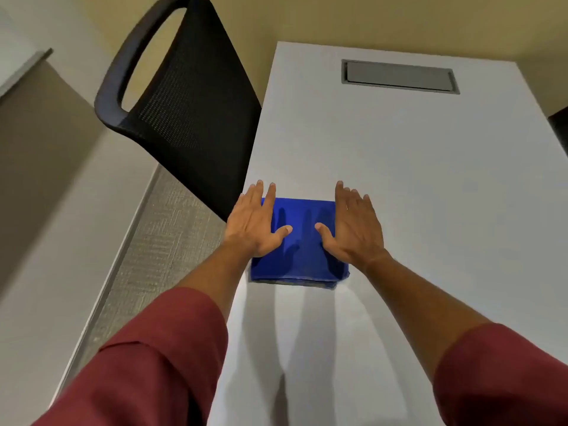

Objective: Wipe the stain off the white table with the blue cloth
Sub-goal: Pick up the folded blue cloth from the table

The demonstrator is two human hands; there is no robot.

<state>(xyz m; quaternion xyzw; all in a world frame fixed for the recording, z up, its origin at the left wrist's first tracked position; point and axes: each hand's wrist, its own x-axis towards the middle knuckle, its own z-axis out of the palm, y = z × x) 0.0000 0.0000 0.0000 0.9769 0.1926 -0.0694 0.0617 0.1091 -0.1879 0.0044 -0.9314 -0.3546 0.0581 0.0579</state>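
Observation:
A folded blue cloth (302, 244) lies flat on the white table (399, 167), close to its left edge. My left hand (253, 226) rests flat over the cloth's left side, fingers stretched out and apart. My right hand (353, 229) lies flat over the cloth's right side in the same way, thumb pointing inward. Neither hand grips the cloth. No stain shows clearly on the table; a very faint mark (470, 187) to the right of the cloth is too weak to tell.
A black mesh office chair (184, 96) stands against the table's left edge. A grey cable hatch (399, 76) is set into the far end of the table. Carpeted floor (159, 247) lies to the left, below the table.

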